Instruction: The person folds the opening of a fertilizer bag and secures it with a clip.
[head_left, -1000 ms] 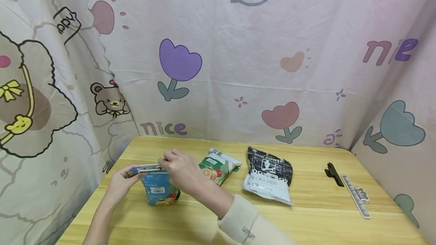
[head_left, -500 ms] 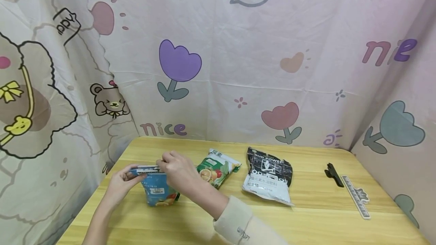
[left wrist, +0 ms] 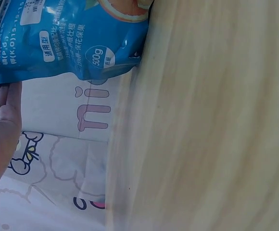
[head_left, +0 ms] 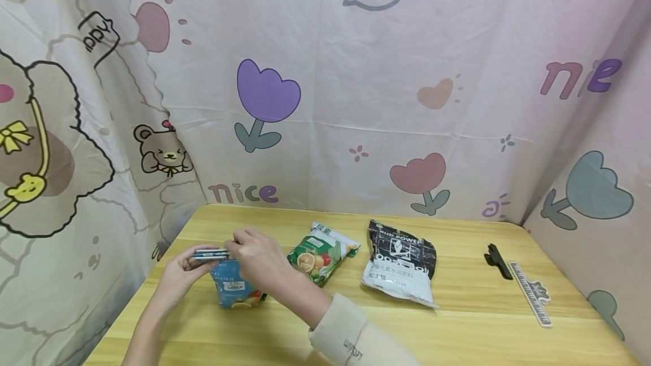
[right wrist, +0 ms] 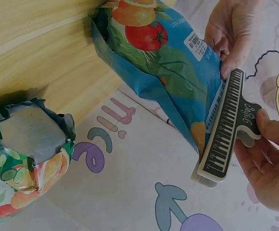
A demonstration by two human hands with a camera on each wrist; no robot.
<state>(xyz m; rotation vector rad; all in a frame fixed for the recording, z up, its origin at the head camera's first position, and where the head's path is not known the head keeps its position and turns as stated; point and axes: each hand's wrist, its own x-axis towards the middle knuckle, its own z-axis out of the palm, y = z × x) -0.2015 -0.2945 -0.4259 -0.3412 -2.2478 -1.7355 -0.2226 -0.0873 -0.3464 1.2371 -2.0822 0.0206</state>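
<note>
A blue plastic bag (head_left: 235, 284) with fruit and vegetable prints stands upright on the table's left part. My left hand (head_left: 178, 275) pinches its top left corner; in the left wrist view the thumb lies on the front and the fingers behind. My right hand (right wrist: 269, 159) pinches the handle of a black-and-white piano-key clip (right wrist: 225, 127) between thumb and fingers. The clip lies along the bag's top edge, its far end reaching past the bag's corner. In the head view my right hand covers part of the bag's top right.
Behind to the right lies a green-and-white bag (head_left: 320, 256), its end crumpled in the right wrist view. A black-and-white bag (head_left: 399, 264) lies farther right. Beyond it are a black clip (head_left: 498, 261) and a white piano-key clip (head_left: 531, 295). A printed curtain (head_left: 325, 100) hangs behind the table.
My right hand has slid a little left along the bag's top, uncovering more of the green-and-white bag. My left hand and the blue bag stay nearly in place.
</note>
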